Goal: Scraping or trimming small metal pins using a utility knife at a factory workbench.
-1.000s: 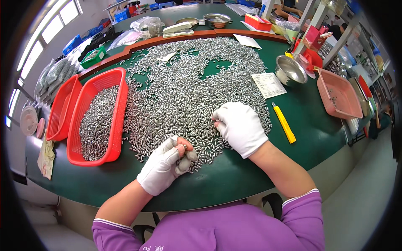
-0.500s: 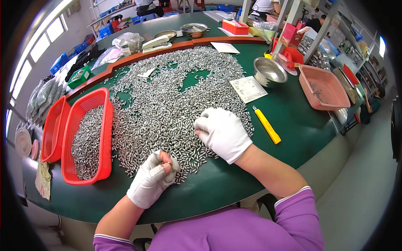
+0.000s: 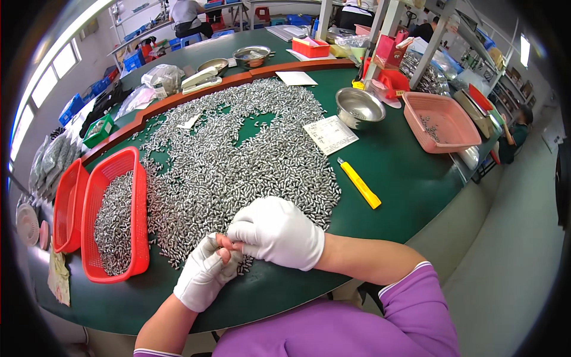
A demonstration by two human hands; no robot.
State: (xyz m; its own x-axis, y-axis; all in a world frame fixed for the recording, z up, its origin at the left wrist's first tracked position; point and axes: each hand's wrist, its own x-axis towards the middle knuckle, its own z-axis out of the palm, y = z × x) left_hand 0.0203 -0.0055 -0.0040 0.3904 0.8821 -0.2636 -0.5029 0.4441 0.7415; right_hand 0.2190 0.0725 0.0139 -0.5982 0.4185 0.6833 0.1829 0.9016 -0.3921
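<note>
A wide spread of small silvery metal pieces (image 3: 238, 172) covers the middle of the green table (image 3: 392, 166). At the near edge of this spread, my two white-gloved hands meet. Bare fingertips show on my left hand (image 3: 205, 276), closed in a pinch. My right hand (image 3: 281, 235) is also closed, its fingers pressed against the left fingertips. Whatever lies between the fingers is too small and covered to make out. Left of the spread stands a red plastic basket (image 3: 143, 220) partly filled with the same metal pieces.
A yellow utility knife (image 3: 360, 185) and a printed paper slip (image 3: 331, 135) lie right of the spread. Beyond them are a steel bowl (image 3: 360, 108) and a pink basket (image 3: 464, 132). A brown wooden strip (image 3: 172, 98) borders the far side. Other people sit farther back.
My right hand has come from over the metal pieces toward me and left, meeting my left hand. The left hand stays closed in nearly the same place. The view has shifted slightly.
</note>
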